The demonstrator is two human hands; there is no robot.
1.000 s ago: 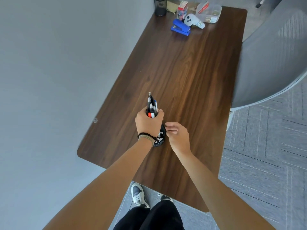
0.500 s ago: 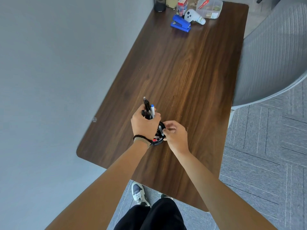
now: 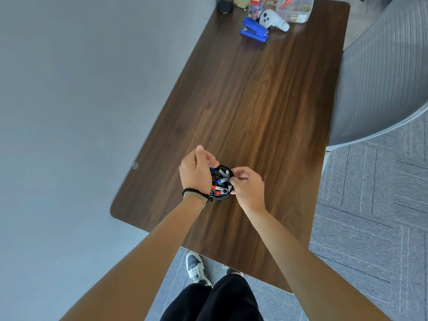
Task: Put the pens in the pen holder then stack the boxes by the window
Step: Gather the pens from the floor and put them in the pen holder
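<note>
While both our forearms reach forward over the near end of the dark wooden desk (image 3: 254,100), our hands meet at the black round pen holder (image 3: 222,197), which stands upright on the desk near its front edge. Our left hand (image 3: 196,174) sits just left of the holder and partly over its rim, wrist cocked, with a dark braided bracelet (image 3: 196,193) around it; the fingers are loosely spread and curled above the opening, gripping nothing we can see. Our right hand (image 3: 249,188) is against the holder's right side, thumb and forefinger pressed together at the rim, though whether they pinch the rim or a pen we cannot tell. The pens (image 3: 221,181) lie inside the holder, red, blue and white caps showing; their long axes lean across the opening, tilted rather than upright, mostly slanting toward the holder's far right rim. Well beyond the holder, at the desk's far end, are a blue stapler (image 3: 253,31), a white controller (image 3: 272,19) and a clear plastic box (image 3: 294,9).
</note>
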